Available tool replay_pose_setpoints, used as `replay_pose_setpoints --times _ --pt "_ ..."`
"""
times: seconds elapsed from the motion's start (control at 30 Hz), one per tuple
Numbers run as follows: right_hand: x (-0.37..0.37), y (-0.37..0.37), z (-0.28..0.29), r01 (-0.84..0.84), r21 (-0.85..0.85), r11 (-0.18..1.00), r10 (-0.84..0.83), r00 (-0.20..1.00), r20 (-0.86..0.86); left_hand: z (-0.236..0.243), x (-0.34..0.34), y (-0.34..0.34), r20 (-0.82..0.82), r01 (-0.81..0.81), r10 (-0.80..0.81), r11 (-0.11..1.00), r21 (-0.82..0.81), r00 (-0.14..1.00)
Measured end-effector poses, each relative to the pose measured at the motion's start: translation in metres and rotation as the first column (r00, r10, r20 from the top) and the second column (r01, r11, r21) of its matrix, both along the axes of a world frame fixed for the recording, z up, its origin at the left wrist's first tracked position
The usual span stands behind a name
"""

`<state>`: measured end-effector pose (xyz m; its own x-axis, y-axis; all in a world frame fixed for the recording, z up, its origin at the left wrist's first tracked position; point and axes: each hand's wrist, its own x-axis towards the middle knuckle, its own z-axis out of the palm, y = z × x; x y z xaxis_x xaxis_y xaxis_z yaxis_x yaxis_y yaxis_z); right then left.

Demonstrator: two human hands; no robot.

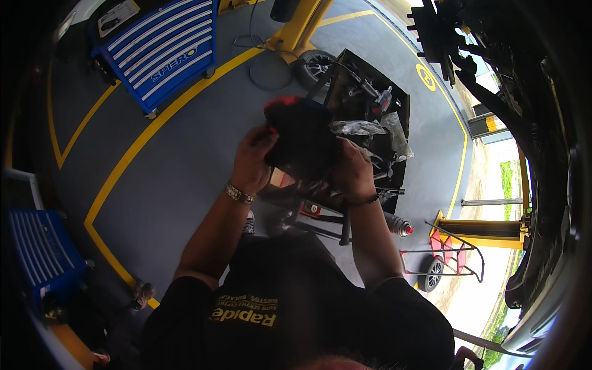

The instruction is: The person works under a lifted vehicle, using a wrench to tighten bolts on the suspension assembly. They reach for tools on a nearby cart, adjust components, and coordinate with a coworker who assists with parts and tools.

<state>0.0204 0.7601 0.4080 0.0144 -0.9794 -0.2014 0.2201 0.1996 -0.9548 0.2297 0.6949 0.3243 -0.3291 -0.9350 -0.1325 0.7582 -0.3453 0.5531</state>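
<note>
Both my hands are raised in front of me, holding a dark, rounded thing with a red edge [302, 135]. It looks soft, like a cap, but is too dark to tell for certain. My left hand [253, 159] closes on its left side, with the thumb near the red part. On the opposite side my right hand [354, 172] grips it, its fingertips partly lost in shadow. Beyond and below is a black tray cart [404, 123] bearing clear plastic bags [359, 127], a small clear bottle [384, 98] and metal parts.
A wheel [316, 66] lies beside the cart near a yellow lift post [293, 37]. Blue tool cabinets [163, 52] stand at the left. A spray can [399, 226] is by my right forearm. Dark vehicle parts [493, 92] overhang the right side. Another person [139, 302] is at lower left.
</note>
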Motion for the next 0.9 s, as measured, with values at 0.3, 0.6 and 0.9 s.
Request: replay_pose_setpoints --times 0.3,0.6,0.9 --pt "0.039 0.013 0.004 0.151 -0.347 0.926 -0.128 0.988 0.088 0.041 0.001 0.026 0.468 0.236 0.407 0.502 -0.832 0.784" --pt "0.035 0.007 0.011 0.007 -0.268 0.963 0.2 0.648 0.735 0.092 0.041 -0.012 -0.606 -0.105 -0.246 0.869 -0.484 0.756" --pt "0.089 -0.036 0.019 0.391 -0.127 0.912 -0.372 0.916 0.149 0.107 -0.028 -0.023 -0.753 -0.076 -0.174 0.956 -0.284 0.634"
